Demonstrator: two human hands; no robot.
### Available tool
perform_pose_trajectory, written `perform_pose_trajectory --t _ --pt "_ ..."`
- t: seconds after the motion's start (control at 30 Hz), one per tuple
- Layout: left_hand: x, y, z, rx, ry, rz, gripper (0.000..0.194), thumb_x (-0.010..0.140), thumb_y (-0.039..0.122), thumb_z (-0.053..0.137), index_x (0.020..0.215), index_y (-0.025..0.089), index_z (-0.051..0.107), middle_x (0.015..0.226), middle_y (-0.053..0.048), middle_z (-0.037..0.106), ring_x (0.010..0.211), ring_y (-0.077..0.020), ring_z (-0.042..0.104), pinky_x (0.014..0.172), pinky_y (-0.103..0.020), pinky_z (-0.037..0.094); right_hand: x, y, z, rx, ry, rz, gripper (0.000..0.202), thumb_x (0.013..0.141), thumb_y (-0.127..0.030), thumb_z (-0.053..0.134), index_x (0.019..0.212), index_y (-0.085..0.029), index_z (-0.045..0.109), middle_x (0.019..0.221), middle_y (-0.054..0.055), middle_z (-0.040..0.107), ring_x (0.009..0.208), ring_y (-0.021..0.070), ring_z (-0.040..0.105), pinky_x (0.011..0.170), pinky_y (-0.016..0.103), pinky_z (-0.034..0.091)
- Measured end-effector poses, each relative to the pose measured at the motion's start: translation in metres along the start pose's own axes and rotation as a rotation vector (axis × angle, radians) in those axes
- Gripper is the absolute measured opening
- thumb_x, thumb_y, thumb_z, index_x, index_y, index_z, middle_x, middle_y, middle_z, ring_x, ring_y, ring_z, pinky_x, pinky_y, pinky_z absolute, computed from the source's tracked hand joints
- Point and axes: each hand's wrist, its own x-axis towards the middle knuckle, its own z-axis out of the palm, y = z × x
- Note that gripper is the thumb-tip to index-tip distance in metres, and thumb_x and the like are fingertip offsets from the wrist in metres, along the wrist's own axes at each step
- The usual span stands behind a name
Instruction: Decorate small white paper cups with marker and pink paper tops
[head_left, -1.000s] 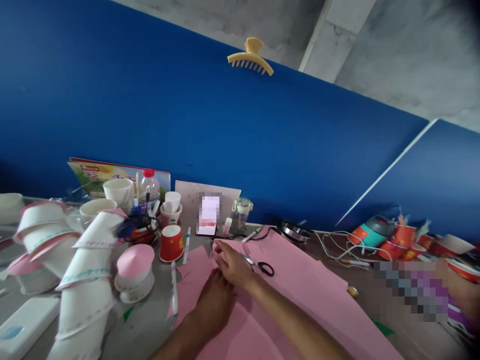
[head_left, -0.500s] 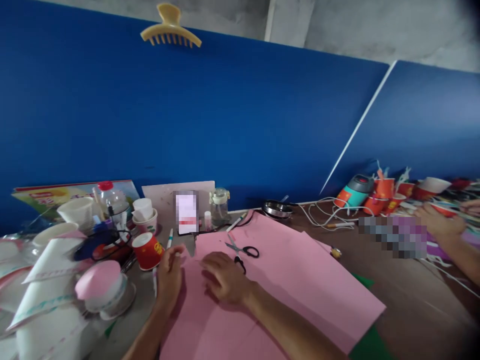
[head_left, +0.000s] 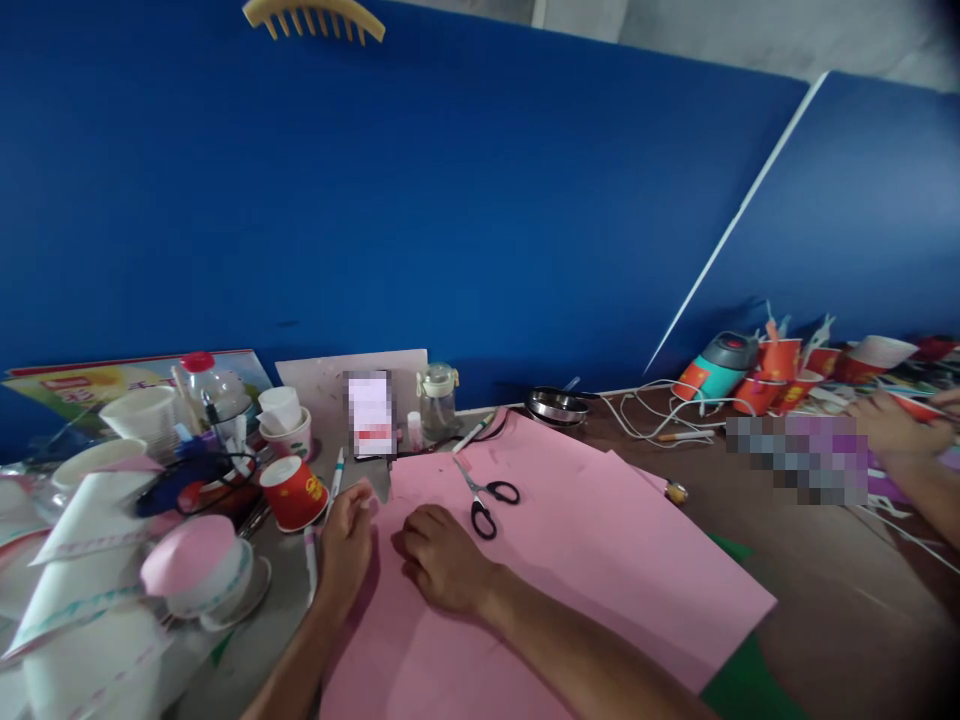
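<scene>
On the table, both hands press flat on a large, smooth pink paper sheet (head_left: 585, 540), holding nothing.

The scene is viewed from head height, forward and slightly down. The pink paper (head_left: 585, 540) is seen close, the blue wall (head_left: 450, 220) behind

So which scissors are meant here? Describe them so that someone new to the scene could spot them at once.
Start at the large pink paper sheet that covers the middle of the table below the blue wall. The scissors lie on its far part, just beyond the right hand. They have black handle loops and metal blades, the only dark tool on the pink; the pens lie off the sheet's edge.
</scene>
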Motion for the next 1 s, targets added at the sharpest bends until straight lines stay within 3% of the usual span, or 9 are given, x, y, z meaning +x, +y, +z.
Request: perform_pose_trajectory --t 0.13,0.23,0.37,0.57,0.67,0.8,0.87,1.0 --pt "-0.001 -0.006 0.003 0.015 -0.057 0.016 0.029 0.079 0.042 0.054 0.098 0.021 0.060 0.107 -0.011 0.068 0.104 -0.0275 0.064 0.098 -0.046 0.046 -0.009 0.001 -0.007 0.030 -0.063 0.030 0.070 0.077 -0.054 0.073 0.131 -0.015 0.055 0.135 0.019 0.052 0.125 0.0354 0.044 0.106 0.051 0.035" --pt "-0.003 -0.011 0.005 0.027 -0.096 0.014 0.025 0.078 0.036 0.056 0.099 0.022 0.060 0.106 -0.010 0.069 0.105 -0.0276 0.065 0.097 -0.045 0.048 -0.012 -0.005 -0.009 0.032 -0.110 -0.007 0.084 0.072 -0.059 0.075 0.138 -0.013 0.048 0.141 0.022 0.047 0.130 0.0378 0.041 0.108 0.051 0.034" --pt "-0.006 -0.014 0.006 0.046 -0.140 0.016 0.025 0.077 0.031 0.054 0.100 0.022 0.060 0.108 -0.011 0.069 0.106 -0.0274 0.065 0.097 -0.046 0.049 -0.009 -0.013 -0.005 0.015 -0.113 -0.056 0.067 0.074 -0.049 0.079 0.124 -0.010 0.058 0.118 0.016 0.062 0.110 0.0300 0.054 0.099 0.040 0.044" --pt "-0.008 -0.007 0.006 0.094 -0.134 0.042 0.025 0.079 0.034 0.053 0.098 0.020 0.062 0.105 -0.011 0.069 0.104 -0.0285 0.065 0.096 -0.047 0.048 -0.007 -0.011 -0.002 -0.009 -0.037 -0.077 0.008 0.087 -0.023 0.064 0.092 -0.016 0.067 0.092 0.007 0.067 0.090 0.0224 0.059 0.086 0.033 0.047" --pt "-0.009 0.000 0.004 0.113 -0.111 0.054 0.026 0.082 0.037 0.052 0.100 0.020 0.062 0.106 -0.011 0.070 0.105 -0.0284 0.065 0.095 -0.045 0.049 -0.008 -0.007 -0.004 0.071 0.103 -0.059 0.014 0.087 -0.011 0.059 0.094 -0.018 0.068 0.088 0.006 0.069 0.086 0.0203 0.061 0.083 0.031 0.048" --pt "-0.012 0.005 0.004 0.225 -0.098 0.115 0.028 0.087 0.036 0.047 0.104 0.021 0.062 0.108 -0.011 0.071 0.105 -0.0269 0.065 0.094 -0.043 0.050 -0.005 0.001 -0.021 0.111 0.322 0.004 0.024 0.085 -0.006 0.055 0.099 -0.019 0.069 0.093 0.008 0.070 0.089 0.0219 0.061 0.084 0.034 0.049" --pt "-0.015 0.004 0.005 0.283 -0.139 0.168 0.029 0.086 0.032 0.049 0.108 0.020 0.063 0.113 -0.012 0.071 0.108 -0.0279 0.064 0.099 -0.047 0.046 -0.004 0.009 -0.034 0.060 0.281 0.126 0.023 0.086 -0.008 0.054 0.102 -0.017 0.069 0.098 0.009 0.070 0.095 0.0223 0.062 0.088 0.034 0.048" --pt "-0.021 0.000 0.009 0.490 -0.296 0.318 0.034 0.083 0.024 0.053 0.114 0.021 0.067 0.128 -0.012 0.067 0.126 -0.0333 0.053 0.113 -0.060 0.025 -0.007 0.029 -0.055 -0.133 0.010 0.472 0.024 0.088 -0.021 0.060 0.110 -0.015 0.068 0.109 0.012 0.068 0.102 0.0250 0.063 0.089 0.034 0.048"
